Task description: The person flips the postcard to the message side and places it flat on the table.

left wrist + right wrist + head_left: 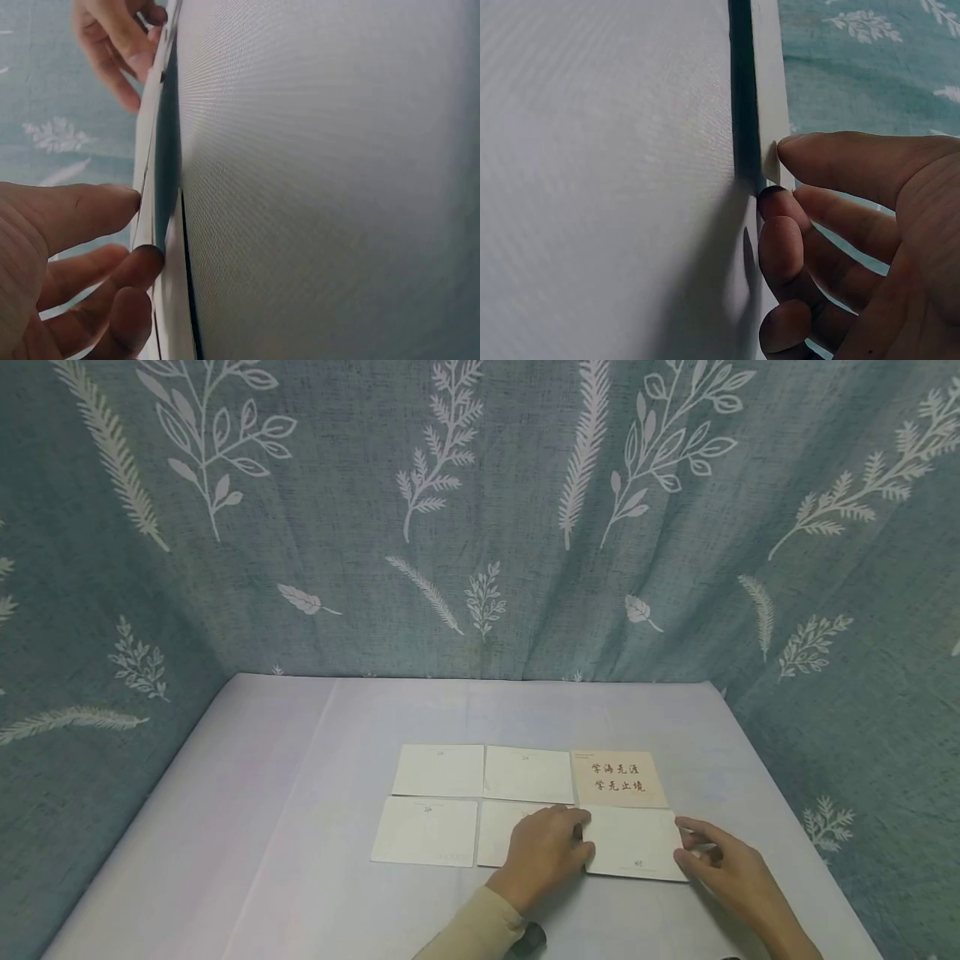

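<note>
A white card (pixel 633 839) with small writing near its front edge lies between my two hands, at the right end of the near row. My left hand (pixel 542 853) pinches its left edge; in the left wrist view the thumb (pixel 105 206) is on one face and a fingertip under the other. At the opposite edge my right hand (pixel 729 867) pinches the card, thumb above and fingers below in the right wrist view. A dark gap shows under the card in both wrist views, so it is slightly raised. Just behind it is a cream card (pixel 619 781) with brown Chinese characters.
Two white cards (pixel 439 771) (pixel 528 775) lie left of the cream card. In the near row are another white card (pixel 424 832) and one (pixel 495 831) partly covered by my left hand. A white cloth (pixel 315 827) covers the table; patterned green curtains (pixel 517 468) hang around it.
</note>
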A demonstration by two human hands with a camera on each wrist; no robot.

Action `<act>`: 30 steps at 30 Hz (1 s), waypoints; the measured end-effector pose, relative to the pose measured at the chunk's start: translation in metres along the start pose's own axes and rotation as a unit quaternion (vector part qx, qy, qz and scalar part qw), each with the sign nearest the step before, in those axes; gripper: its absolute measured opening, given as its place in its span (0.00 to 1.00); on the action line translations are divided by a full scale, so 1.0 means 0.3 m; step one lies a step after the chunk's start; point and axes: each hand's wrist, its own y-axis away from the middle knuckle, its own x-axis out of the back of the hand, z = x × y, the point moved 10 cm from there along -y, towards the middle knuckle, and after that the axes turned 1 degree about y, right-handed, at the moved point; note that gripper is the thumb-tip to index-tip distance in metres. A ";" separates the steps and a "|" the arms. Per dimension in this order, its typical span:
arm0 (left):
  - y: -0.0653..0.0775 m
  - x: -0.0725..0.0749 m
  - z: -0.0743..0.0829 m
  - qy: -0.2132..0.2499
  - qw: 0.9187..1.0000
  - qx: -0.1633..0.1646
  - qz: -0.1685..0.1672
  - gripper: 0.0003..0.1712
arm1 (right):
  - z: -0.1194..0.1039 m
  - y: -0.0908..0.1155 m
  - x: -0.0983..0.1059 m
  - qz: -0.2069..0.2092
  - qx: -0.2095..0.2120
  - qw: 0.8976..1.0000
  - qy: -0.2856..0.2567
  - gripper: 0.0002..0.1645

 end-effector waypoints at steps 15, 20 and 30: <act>0.012 0.029 0.013 -0.017 0.999 -0.014 0.039 0.14 | 0.006 0.000 -0.003 0.007 -0.018 1.000 -0.004 0.33; 0.018 0.042 0.016 -0.017 0.998 -0.024 0.052 0.13 | 0.004 0.000 0.000 0.012 -0.018 1.000 -0.001 0.32; 0.017 0.051 0.002 -0.022 0.998 -0.018 0.055 0.13 | 0.009 -0.003 0.007 0.011 -0.019 1.000 0.000 0.32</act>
